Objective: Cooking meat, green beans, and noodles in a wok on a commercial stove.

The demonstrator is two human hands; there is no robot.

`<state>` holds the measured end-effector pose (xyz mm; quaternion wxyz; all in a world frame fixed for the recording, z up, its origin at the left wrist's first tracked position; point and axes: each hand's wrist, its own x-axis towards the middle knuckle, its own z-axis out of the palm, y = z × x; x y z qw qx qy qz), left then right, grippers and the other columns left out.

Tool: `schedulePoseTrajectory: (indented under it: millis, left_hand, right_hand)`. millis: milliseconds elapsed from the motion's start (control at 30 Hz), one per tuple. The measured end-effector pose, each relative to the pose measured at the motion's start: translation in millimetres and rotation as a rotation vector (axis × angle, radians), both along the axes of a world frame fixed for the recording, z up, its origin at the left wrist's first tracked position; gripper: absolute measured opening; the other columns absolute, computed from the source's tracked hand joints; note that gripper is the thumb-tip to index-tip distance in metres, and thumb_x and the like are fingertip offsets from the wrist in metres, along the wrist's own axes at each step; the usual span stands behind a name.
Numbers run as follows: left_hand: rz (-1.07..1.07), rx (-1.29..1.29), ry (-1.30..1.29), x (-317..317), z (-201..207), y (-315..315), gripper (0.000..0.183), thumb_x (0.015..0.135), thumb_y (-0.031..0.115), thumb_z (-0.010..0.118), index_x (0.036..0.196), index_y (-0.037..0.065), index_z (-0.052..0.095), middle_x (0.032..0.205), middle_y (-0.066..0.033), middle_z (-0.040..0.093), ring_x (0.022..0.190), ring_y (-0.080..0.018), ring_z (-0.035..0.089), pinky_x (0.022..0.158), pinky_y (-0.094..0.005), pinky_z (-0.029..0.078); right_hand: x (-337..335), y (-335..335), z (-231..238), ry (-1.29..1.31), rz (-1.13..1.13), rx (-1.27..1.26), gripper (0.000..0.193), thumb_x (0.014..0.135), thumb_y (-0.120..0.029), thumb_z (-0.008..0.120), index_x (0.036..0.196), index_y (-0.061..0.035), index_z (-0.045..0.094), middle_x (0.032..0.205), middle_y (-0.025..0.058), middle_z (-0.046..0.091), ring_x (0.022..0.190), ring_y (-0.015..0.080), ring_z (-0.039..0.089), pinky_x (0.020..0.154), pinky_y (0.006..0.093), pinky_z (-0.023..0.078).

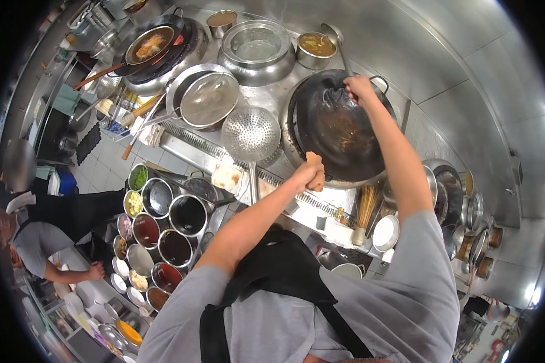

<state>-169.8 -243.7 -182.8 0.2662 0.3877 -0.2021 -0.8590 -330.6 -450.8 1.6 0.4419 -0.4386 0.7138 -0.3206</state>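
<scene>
My left hand (309, 175) is closed around a folded tan cloth (313, 160) at the near rim of a black wok (339, 130). The wok sits on a burner, its inside dark and shiny with a brownish patch and no food that I can make out. My right hand (360, 88) reaches over the wok and grips the handle of a metal ladle (344, 55). The ladle's bowl is at the far right rim of a steel pot (316, 51) of yellowish-brown liquid; I cannot tell if it touches the pot.
A perforated skimmer (251, 134), a fine strainer (209, 100) over a pot and a lidded pot (256, 45) stand left of the wok. Sauce containers (188, 215) fill the lower left, near a co-worker (54, 236). A bamboo brush (365, 209) stands at the right.
</scene>
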Motion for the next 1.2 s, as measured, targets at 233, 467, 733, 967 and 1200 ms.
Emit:
schedulePoseTrajectory:
  millis: [233,467,733,967,1200]
  left_hand:
    - [-0.390,-0.035,0.107,82.5,35.0,1.4,0.034,0.087,0.028,0.068,0.104,0.000,0.057,0.084,-0.0067,0.062,0.076,-0.0151,0.062,0.070,-0.0287,0.051]
    - [-0.340,0.069,0.074,179.3,57.5,13.0,0.030,0.084,0.016,0.064,0.108,-0.001,0.057,0.094,-0.0095,0.065,0.083,-0.0180,0.065,0.075,-0.0304,0.053]
    - [0.008,0.022,0.064,183.6,90.3,-27.0,0.053,0.081,0.011,0.066,0.127,0.000,0.043,0.102,-0.0172,0.062,0.094,-0.0249,0.065,0.078,-0.0388,0.056]
    - [0.401,-0.073,0.306,168.3,168.2,-76.5,0.050,0.083,0.027,0.064,0.119,-0.004,0.048,0.113,-0.0236,0.061,0.093,-0.0310,0.064,0.088,-0.0398,0.053]
    - [0.159,-0.084,0.376,100.9,215.8,-64.2,0.051,0.079,0.036,0.064,0.107,-0.006,0.055,0.096,-0.0209,0.064,0.086,-0.0349,0.064,0.082,-0.0435,0.054]
  right_hand:
    - [5.3,-90.9,-41.0,-1.340,-0.203,0.468,0.007,0.089,-0.008,0.049,0.090,-0.0015,0.051,0.056,0.0015,0.043,0.045,0.0126,0.045,0.034,0.0271,0.028]
    - [62.3,-29.1,-41.1,0.280,0.134,0.039,0.011,0.083,-0.011,0.054,0.087,-0.0008,0.052,0.063,0.0036,0.053,0.043,0.0149,0.054,0.037,0.0297,0.041]
    - [117.4,-17.2,-90.5,-0.699,-0.083,0.227,0.005,0.091,-0.009,0.054,0.094,-0.0046,0.054,0.060,-0.0029,0.046,0.041,0.0062,0.039,0.035,0.0234,0.028]
    - [114.4,55.2,-78.1,-1.873,0.114,0.353,0.006,0.089,-0.003,0.046,0.093,0.0005,0.050,0.057,-0.0056,0.042,0.037,0.0028,0.036,0.031,0.0193,0.027]
    - [117.1,205.2,12.9,-1.601,0.150,0.173,0.014,0.096,-0.019,0.045,0.092,-0.0064,0.050,0.068,0.0001,0.049,0.057,0.0098,0.053,0.048,0.0262,0.045]
